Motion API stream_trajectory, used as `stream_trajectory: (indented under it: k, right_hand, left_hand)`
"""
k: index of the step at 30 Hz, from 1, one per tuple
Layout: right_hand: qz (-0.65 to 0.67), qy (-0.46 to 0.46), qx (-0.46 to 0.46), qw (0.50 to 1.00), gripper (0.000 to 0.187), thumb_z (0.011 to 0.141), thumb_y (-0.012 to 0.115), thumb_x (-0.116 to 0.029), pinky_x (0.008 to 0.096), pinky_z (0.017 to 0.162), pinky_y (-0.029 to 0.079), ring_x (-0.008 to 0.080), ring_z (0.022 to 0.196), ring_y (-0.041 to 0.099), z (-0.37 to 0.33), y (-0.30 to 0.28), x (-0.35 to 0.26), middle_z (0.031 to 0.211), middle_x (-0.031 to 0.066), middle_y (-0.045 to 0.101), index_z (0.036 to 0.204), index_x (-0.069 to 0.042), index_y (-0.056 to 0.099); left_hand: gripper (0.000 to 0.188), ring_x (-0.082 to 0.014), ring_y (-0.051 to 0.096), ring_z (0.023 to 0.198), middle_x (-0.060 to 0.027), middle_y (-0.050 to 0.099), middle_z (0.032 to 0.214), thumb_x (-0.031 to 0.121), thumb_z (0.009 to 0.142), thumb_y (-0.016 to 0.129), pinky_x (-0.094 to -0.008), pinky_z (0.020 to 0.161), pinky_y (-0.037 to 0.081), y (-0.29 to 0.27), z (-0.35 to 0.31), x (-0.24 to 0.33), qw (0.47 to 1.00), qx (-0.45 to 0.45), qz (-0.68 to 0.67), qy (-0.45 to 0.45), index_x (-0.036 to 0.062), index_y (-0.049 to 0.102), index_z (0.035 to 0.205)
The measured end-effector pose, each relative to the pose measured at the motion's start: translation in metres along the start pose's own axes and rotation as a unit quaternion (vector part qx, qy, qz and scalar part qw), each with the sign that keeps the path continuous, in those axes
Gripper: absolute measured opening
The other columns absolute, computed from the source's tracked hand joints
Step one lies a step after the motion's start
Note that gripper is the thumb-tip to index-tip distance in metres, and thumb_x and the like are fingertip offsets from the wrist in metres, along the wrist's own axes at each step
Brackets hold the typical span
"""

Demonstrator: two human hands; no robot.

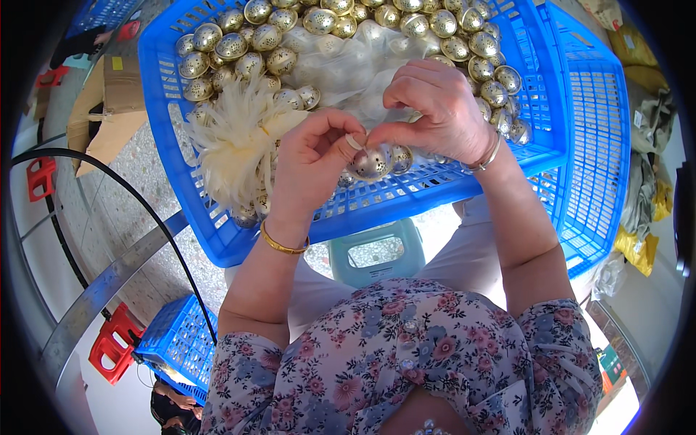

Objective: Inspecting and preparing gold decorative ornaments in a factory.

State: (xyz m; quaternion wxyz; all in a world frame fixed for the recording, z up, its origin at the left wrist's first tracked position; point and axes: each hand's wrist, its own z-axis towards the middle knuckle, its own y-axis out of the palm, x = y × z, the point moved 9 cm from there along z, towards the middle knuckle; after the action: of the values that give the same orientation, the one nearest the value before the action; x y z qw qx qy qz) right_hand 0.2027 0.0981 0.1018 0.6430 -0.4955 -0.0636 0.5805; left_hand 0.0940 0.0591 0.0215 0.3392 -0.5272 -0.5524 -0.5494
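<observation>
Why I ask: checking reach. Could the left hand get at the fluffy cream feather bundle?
Probably yes: the bundle lies beside the left hand, nothing between, though that hand pinches a small pale piece.

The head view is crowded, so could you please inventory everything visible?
Baskets: at least four, blue, centre, right, left
Perforated balls: many, gold, central basket
Feathers: one bunch, cream, basket's left
Sheer fabric: count unclear, white, basket's middle
Cardboard: one, brown, left
Stools: several, red, left
Another stool: one, teal, below basket
Sacks: several, yellow and grey, right
Cable: one, black, left
Other people: two, dark-clothed, left
Left hand: one, bare, over basket
Right hand: one, bare, over basket
</observation>
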Motion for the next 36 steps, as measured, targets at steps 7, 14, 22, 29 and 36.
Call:
stream_trajectory:
  k: [7, 14, 22, 29, 36]
  right_hand:
    - [0.313, 0.304, -0.058, 0.898, 0.021, 0.070, 0.070, -0.004, 0.0194, 0.061, 0.048, 0.0075, 0.066, 0.058, -0.016, 0.054, 0.019, 0.077, 0.0029, 0.060, 0.088, -0.001, 0.060]
    - [0.310, 0.276, 0.001, 0.910, 0.013, 0.073, 0.066, -0.002, 0.0201, 0.059, 0.048, 0.0090, 0.069, 0.059, -0.014, 0.063, 0.028, 0.079, 0.0048, 0.059, 0.085, 0.000, 0.061]
    - [0.317, 0.259, 0.020, 0.912, 0.008, 0.075, 0.064, 0.000, 0.0188, 0.058, 0.040, 0.0047, 0.068, 0.050, -0.012, 0.057, 0.024, 0.078, 0.0007, 0.057, 0.082, -0.003, 0.062]
    - [0.456, 0.345, 0.029, 0.820, 0.005, 0.078, 0.062, -0.002, 0.0169, 0.057, 0.041, 0.0019, 0.065, 0.050, -0.022, 0.069, 0.032, 0.073, -0.0031, 0.056, 0.083, -0.003, 0.062]
    - [0.459, 0.389, 0.024, 0.798, 0.006, 0.079, 0.061, -0.004, 0.0158, 0.052, 0.041, 0.0012, 0.061, 0.051, -0.026, 0.071, 0.037, 0.069, -0.0041, 0.057, 0.085, -0.003, 0.062]
  left_hand:
    - [0.004, -0.0055, 0.054, 0.072, 0.0000, 0.058, 0.080, 0.003, 0.082, 0.055, -0.0190, 0.064, 0.044, -0.026, -0.001, -0.006, 0.984, 0.178, -0.005, 0.018, 0.0016, 0.055, 0.086]
    - [0.005, -0.0088, 0.056, 0.075, -0.0048, 0.058, 0.089, -0.001, 0.079, 0.056, -0.0205, 0.068, 0.046, -0.037, 0.002, -0.019, 0.973, 0.182, -0.140, 0.004, -0.0011, 0.057, 0.084]
    - [0.010, -0.0162, 0.059, 0.081, -0.0092, 0.059, 0.093, 0.001, 0.080, 0.055, -0.0290, 0.077, 0.049, -0.027, 0.005, -0.027, 0.949, 0.105, -0.295, -0.040, -0.0033, 0.059, 0.088]
    - [0.013, -0.0187, 0.059, 0.086, -0.0106, 0.060, 0.096, 0.002, 0.082, 0.051, -0.0326, 0.080, 0.048, -0.023, 0.005, -0.024, 0.937, 0.086, -0.335, -0.040, -0.0031, 0.059, 0.092]
    - [0.010, -0.0129, 0.057, 0.082, -0.0065, 0.053, 0.098, -0.002, 0.079, 0.057, -0.0244, 0.070, 0.050, -0.031, 0.001, -0.006, 0.982, 0.159, -0.099, 0.021, -0.0020, 0.061, 0.088]
